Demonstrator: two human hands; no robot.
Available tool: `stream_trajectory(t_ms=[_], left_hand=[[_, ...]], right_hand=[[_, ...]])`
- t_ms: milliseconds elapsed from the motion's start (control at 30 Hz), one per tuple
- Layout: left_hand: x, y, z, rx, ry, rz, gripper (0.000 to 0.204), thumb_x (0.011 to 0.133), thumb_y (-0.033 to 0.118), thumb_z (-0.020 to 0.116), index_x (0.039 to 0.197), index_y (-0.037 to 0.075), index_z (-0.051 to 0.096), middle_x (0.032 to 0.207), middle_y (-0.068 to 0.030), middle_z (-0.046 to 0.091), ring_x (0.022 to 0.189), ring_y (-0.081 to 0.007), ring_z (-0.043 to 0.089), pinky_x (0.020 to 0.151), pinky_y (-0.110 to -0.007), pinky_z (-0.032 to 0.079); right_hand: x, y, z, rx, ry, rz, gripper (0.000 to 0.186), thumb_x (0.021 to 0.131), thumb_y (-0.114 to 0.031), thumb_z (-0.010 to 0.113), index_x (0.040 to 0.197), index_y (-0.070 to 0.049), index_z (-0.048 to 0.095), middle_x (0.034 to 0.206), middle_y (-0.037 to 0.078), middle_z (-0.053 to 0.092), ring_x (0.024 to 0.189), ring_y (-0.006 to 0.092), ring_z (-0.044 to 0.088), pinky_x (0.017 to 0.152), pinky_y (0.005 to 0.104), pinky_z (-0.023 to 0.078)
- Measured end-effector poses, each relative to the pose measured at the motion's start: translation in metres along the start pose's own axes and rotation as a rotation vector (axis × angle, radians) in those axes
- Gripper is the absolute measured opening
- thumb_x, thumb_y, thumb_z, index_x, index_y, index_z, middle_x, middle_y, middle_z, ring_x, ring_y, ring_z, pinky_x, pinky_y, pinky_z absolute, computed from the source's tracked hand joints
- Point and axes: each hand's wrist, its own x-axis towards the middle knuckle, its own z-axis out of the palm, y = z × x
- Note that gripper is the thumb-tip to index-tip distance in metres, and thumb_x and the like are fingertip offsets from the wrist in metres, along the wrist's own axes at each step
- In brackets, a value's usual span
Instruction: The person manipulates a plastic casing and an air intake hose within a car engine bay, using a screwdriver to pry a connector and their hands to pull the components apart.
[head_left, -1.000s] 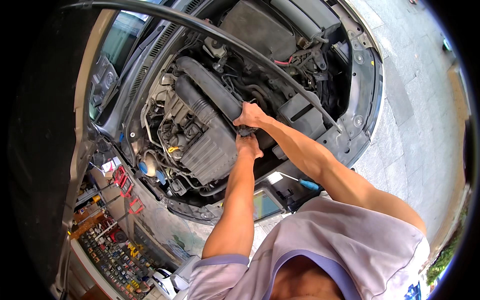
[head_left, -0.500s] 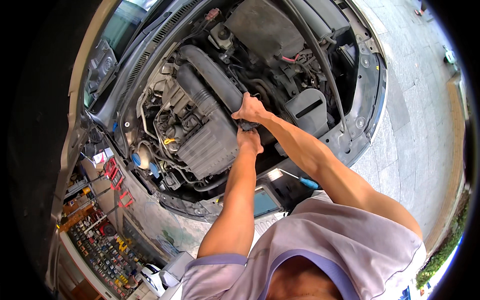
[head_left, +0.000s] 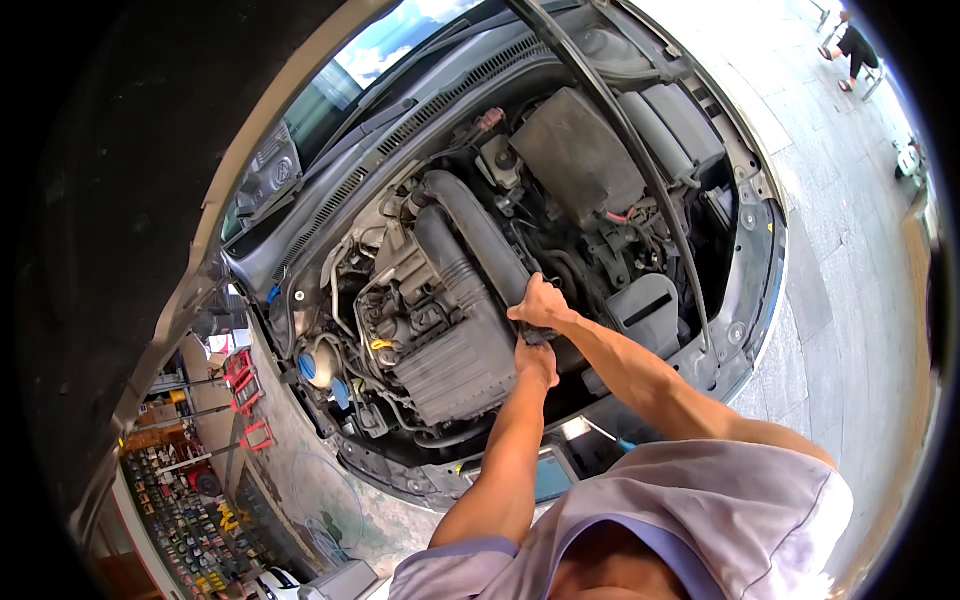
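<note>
In the open engine bay, my right hand (head_left: pixel 542 302) grips the front end of a long black air duct (head_left: pixel 475 225). Just below it, my left hand (head_left: pixel 537 362) has its fingers curled round a dark fitting (head_left: pixel 536 336) at the end of that duct, partly hidden by the hands. Left of them lie a ribbed plastic engine cover (head_left: pixel 450 370) and a small yellow loop (head_left: pixel 381 344). A grey slotted housing (head_left: pixel 640 305) is to their right.
A prop rod (head_left: pixel 650 170) crosses the bay; the raised hood fills the left. A screwdriver (head_left: pixel 620 443) and a screen device (head_left: pixel 545 478) lie at the front edge. A tool shelf (head_left: pixel 185 510) stands lower left, and another person (head_left: pixel 855 55) is at upper right.
The view has shifted, so the bay and both hands appear lower and further right, and more windscreen and a person at upper right show. My hands stay on the duct's end.
</note>
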Motion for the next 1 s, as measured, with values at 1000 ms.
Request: stream_trajectory(t_ms=[1000], left_hand=[[-0.008, -0.005, 0.01, -0.04, 0.177, -0.014, 0.071, 0.081, 0.039, 0.066, 0.14, -0.001, 0.059, 0.146, -0.0112, 0.061, 0.144, -0.0233, 0.046, 0.124, -0.045, 0.018]], right_hand=[[0.0, -0.001, -0.003, 0.055, -0.027, -0.049, 0.087, 0.069, -0.042, 0.085, 0.122, 0.016, 0.045, 0.113, 0.04, 0.065, 0.108, 0.0496, 0.067, 0.095, 0.0483, 0.055]])
